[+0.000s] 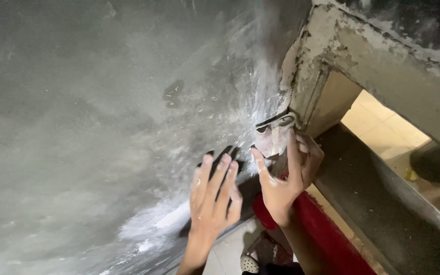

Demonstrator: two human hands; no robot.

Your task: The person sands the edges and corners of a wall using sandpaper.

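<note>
Your right hand (pixel 287 173) is clenched around a putty knife (pixel 275 136), its plaster-caked blade pressed up against the grey wall (pixel 77 127) just beside the chipped door-frame corner (pixel 311 76). Your left hand (pixel 214 196) lies released, fingers flat on the wall beside it, above 1 smear of white putty (pixel 164 219).

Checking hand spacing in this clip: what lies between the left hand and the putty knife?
In the head view, only bare grey wall streaked with white plaster lies between the left hand and the putty knife.
</note>
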